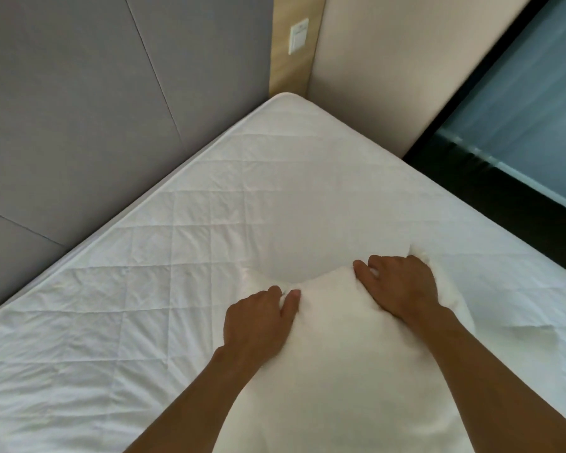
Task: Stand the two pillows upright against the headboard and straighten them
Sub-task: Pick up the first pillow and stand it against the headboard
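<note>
A white pillow (337, 354) is held over the quilted white mattress (209, 207), between my two forearms. My left hand (258, 318) pinches the pillow's far edge near its left corner. On the right corner of that edge, my right hand (402, 282) has its fingers curled over the fabric. The grey padded headboard (79, 109) stands along the mattress's left side, well apart from the pillow. Only one pillow is in view.
A wooden strip with a white wall switch (298, 35) rises behind the mattress corner. A beige wall (406, 60) runs on the right, then a dark-framed window (520, 109) beside the bed's right edge.
</note>
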